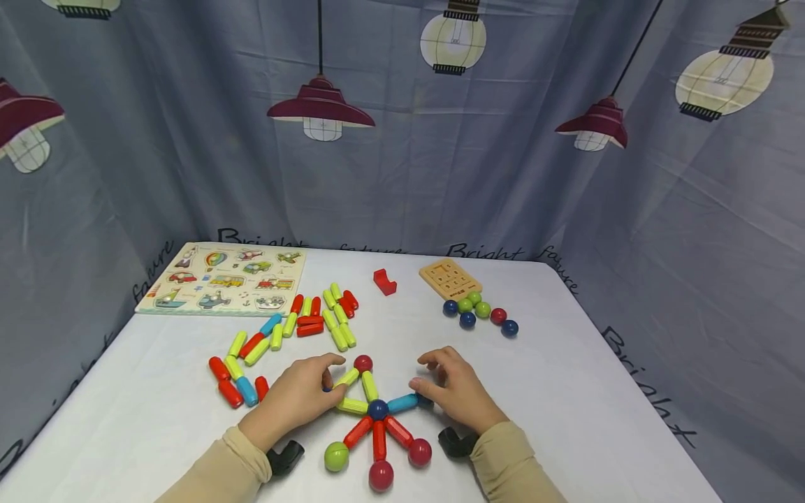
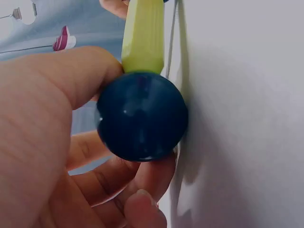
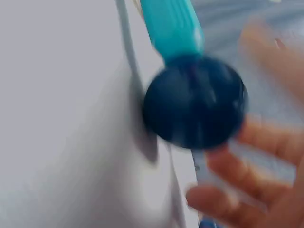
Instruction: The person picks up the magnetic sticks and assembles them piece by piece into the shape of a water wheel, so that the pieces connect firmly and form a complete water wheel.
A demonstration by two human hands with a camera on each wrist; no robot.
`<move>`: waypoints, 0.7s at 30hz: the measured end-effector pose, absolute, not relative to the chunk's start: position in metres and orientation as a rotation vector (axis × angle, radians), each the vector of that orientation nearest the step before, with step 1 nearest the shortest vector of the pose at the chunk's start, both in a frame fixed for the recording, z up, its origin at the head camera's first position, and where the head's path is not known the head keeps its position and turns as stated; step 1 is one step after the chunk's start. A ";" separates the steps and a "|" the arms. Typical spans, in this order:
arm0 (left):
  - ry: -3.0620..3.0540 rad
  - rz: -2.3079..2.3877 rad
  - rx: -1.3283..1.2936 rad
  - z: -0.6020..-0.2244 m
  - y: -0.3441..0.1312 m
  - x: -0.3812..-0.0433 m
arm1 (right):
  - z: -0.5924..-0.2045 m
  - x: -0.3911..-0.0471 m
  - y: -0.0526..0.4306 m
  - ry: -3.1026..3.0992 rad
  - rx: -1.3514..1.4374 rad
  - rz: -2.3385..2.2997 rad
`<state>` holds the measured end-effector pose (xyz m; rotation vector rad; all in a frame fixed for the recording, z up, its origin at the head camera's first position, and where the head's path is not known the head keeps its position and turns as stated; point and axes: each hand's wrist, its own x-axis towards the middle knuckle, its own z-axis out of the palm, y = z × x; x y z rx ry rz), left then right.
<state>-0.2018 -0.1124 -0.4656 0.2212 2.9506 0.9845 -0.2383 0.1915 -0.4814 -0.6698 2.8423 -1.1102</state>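
Observation:
A ball-and-rod construction lies on the table, with a blue ball [image 1: 378, 409] as its hub. Red rods [image 1: 379, 441] run toward the near side, ending in a green ball [image 1: 336, 456] and two red balls [image 1: 381, 476]. Yellow-green rods [image 1: 369, 385] reach a far red ball [image 1: 363, 363] and the left corner. At that corner my left hand [image 1: 295, 391] holds a dark blue ball [image 2: 142, 116] between thumb and fingers. My right hand [image 1: 462, 391] is around another dark blue ball [image 3: 194, 102] on a light-blue rod [image 1: 402, 403], its thumb apart and its fingers loosely bent.
Loose red, yellow-green and blue rods [image 1: 258, 349] lie at the left and far middle. Several loose balls [image 1: 482, 309] sit beside a wooden board [image 1: 451, 278] at the far right. A picture puzzle board [image 1: 223, 278] and a red curved block [image 1: 385, 282] are farther back.

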 end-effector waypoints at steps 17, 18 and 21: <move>2.914 1.000 0.305 -0.459 -0.120 -0.196 | -0.482 -0.236 0.187 2.690 -0.771 -1.183; 3.010 0.964 0.272 -0.459 -0.123 -0.198 | -0.482 -0.236 0.187 2.686 -0.769 -1.181; 3.291 0.784 0.121 -0.459 -0.137 -0.204 | -0.482 -0.237 0.187 2.674 -0.790 -1.187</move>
